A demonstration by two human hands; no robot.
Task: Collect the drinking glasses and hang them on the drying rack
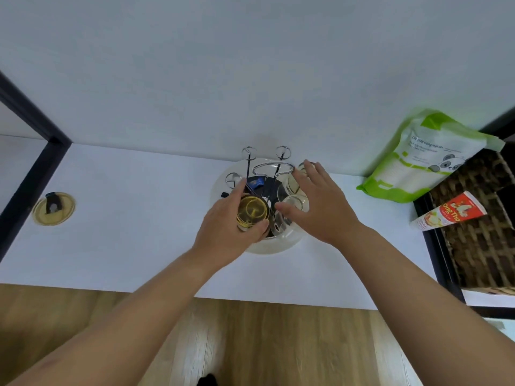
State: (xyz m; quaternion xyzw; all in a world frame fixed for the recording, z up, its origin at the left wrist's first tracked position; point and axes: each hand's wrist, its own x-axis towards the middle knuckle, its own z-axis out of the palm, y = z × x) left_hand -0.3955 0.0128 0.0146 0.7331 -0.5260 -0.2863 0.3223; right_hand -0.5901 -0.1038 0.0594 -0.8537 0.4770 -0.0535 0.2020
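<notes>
A chrome drying rack with looped prongs stands on a round clear tray at the back of the white counter. My left hand grips an amber-tinted drinking glass over the rack's front left side. My right hand hovers open, fingers spread, over the rack's right side, where clear glasses hang mouth-down on the prongs. Two rear prongs and one left prong carry nothing.
A green-and-white pouch leans on the wall at the right, beside a dark wicker basket holding a red-and-white tube. A round yellowish lid lies at the left, near a black frame post. Wooden floor lies below the counter's edge.
</notes>
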